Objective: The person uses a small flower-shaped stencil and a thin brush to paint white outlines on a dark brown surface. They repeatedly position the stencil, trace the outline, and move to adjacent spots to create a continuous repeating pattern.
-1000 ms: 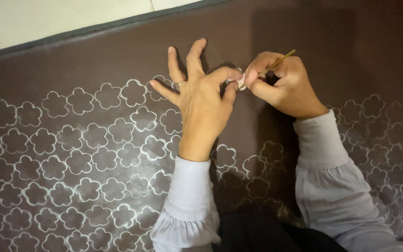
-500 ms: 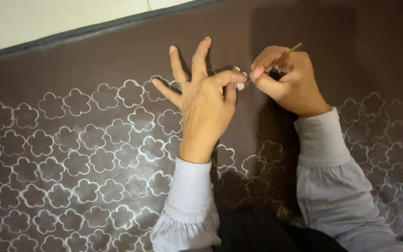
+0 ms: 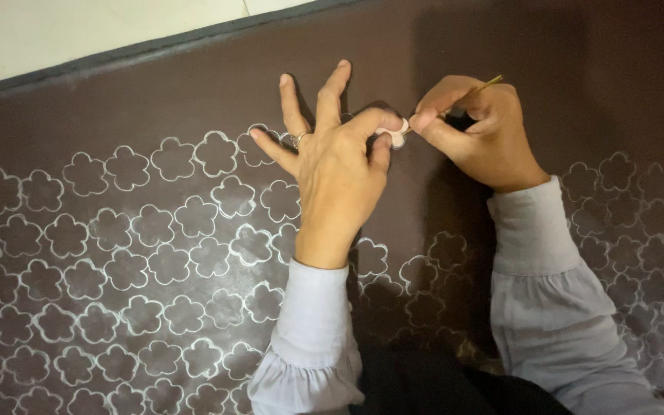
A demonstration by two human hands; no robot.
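My left hand (image 3: 340, 161) presses a small pale flower-shaped template (image 3: 398, 132) onto a dark brown cloth (image 3: 155, 92) with thumb and forefinger, the other fingers spread; a ring sits on one finger. My right hand (image 3: 476, 131) is closed on a thin yellowish pencil-like marker (image 3: 489, 81), its tip hidden at the template's edge. Both wrists wear pale lilac gathered sleeves.
White outlined flower shapes (image 3: 147, 261) cover the cloth's lower and left parts, with fainter ones at the right (image 3: 616, 177). A grey hem (image 3: 117, 58) borders the cloth at the top, with a light floor (image 3: 55, 31) beyond. The cloth above the hands is plain.
Both hands have shifted slightly up and to the right along the cloth, still together at the template.
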